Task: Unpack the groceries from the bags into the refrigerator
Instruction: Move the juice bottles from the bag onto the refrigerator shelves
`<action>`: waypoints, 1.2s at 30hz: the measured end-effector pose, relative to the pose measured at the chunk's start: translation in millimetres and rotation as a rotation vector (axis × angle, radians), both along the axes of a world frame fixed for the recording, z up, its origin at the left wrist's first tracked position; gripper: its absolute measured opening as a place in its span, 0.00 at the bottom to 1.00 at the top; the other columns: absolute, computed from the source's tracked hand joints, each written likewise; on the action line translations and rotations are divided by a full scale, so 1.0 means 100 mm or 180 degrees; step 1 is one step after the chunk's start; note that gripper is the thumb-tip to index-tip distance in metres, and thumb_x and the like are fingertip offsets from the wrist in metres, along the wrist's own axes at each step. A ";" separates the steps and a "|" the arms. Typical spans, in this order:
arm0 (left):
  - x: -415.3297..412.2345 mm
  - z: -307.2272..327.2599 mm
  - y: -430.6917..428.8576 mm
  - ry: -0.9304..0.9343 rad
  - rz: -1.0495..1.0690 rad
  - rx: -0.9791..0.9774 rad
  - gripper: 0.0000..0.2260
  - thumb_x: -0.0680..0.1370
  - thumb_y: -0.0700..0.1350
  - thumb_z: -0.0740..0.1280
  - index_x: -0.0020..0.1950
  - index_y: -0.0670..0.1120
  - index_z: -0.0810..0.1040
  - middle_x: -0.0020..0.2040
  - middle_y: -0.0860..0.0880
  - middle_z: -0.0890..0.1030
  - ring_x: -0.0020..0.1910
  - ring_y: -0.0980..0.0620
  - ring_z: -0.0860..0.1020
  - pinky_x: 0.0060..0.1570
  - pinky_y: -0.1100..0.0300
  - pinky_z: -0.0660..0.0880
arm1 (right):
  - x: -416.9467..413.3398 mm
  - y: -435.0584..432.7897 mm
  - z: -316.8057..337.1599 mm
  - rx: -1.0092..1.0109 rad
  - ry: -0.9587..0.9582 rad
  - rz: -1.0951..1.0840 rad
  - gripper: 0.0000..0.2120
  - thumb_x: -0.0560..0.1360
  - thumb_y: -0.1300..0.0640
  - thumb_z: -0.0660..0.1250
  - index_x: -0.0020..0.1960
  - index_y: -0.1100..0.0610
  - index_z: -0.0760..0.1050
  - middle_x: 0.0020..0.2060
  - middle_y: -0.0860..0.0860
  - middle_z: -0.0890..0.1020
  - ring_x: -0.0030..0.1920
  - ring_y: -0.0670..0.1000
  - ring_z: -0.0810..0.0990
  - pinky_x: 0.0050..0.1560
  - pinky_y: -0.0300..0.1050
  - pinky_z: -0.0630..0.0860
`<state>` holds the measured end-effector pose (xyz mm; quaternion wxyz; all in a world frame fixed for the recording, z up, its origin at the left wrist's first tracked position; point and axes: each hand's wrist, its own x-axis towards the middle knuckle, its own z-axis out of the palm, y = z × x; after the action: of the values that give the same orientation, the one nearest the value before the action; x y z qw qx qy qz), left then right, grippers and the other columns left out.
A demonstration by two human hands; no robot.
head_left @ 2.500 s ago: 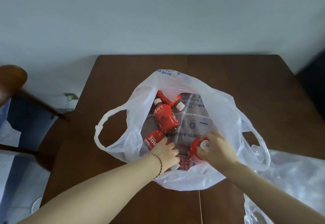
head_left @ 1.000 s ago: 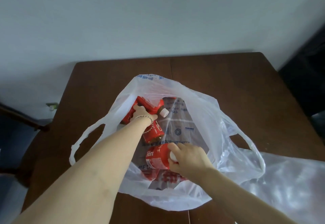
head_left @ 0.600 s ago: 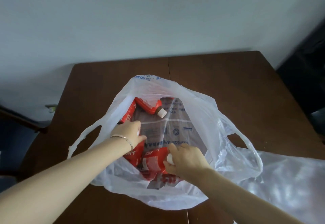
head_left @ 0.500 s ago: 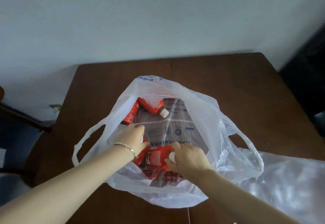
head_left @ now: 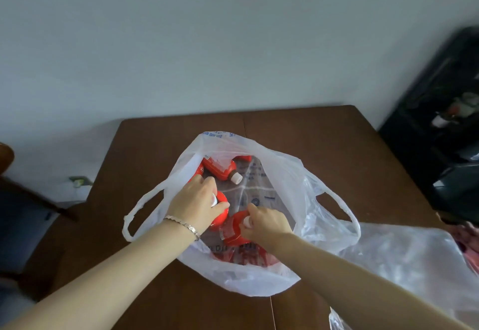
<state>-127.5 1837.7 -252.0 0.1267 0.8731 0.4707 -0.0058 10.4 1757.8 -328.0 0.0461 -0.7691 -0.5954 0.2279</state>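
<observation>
An open white plastic bag (head_left: pixel 290 174) lies on the brown table (head_left: pixel 324 143) with several red juice bottles inside. My left hand (head_left: pixel 194 200) grips one red bottle (head_left: pixel 220 210) by its white-capped top, standing it up. My right hand (head_left: pixel 267 223) holds a second red bottle (head_left: pixel 233 228) around its neck and white cap. Another red bottle (head_left: pixel 220 169) lies on its side at the far end of the bag, cap pointing right. More red shows through the bag's near wall.
A second clear plastic bag (head_left: pixel 404 259) lies on the table to the right. A dark cabinet (head_left: pixel 440 122) stands at the far right. A wooden chair (head_left: pixel 7 156) is at the left, beside the table edge. The wall is close behind.
My left hand reached to the far bottles, then drew one back toward me and now lifts it upright. My right hand kept its bottle and raised it slightly.
</observation>
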 end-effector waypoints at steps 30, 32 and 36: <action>1.51 1.07 -4.25 -0.1331 -0.4677 0.0004 0.11 0.76 0.52 0.64 0.53 0.46 0.73 0.49 0.49 0.76 0.49 0.51 0.77 0.49 0.63 0.72 | -0.37 -5.50 2.01 0.0504 -0.1203 -0.4736 0.11 0.70 0.47 0.67 0.44 0.55 0.75 0.36 0.53 0.79 0.38 0.56 0.79 0.40 0.42 0.76; 1.54 1.12 -4.86 -0.1379 -0.4941 0.0047 0.11 0.76 0.51 0.64 0.54 0.46 0.74 0.50 0.48 0.76 0.51 0.50 0.77 0.51 0.62 0.71 | -0.51 -6.06 2.07 0.0250 -0.0964 -0.4918 0.12 0.71 0.45 0.68 0.46 0.52 0.72 0.40 0.51 0.78 0.42 0.54 0.78 0.45 0.40 0.76; 1.53 1.17 -6.40 -0.1498 -0.5314 -0.0369 0.12 0.75 0.48 0.65 0.56 0.46 0.71 0.51 0.48 0.78 0.50 0.48 0.77 0.49 0.61 0.72 | -0.94 -7.36 2.21 -0.0020 -0.1679 -0.5201 0.12 0.71 0.51 0.63 0.49 0.58 0.75 0.44 0.54 0.83 0.41 0.52 0.80 0.45 0.44 0.79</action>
<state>25.7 1197.9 -135.0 0.2193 0.9036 -0.3631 0.0599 -83.3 1021.4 -107.3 0.0536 -0.9846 0.1547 -0.0614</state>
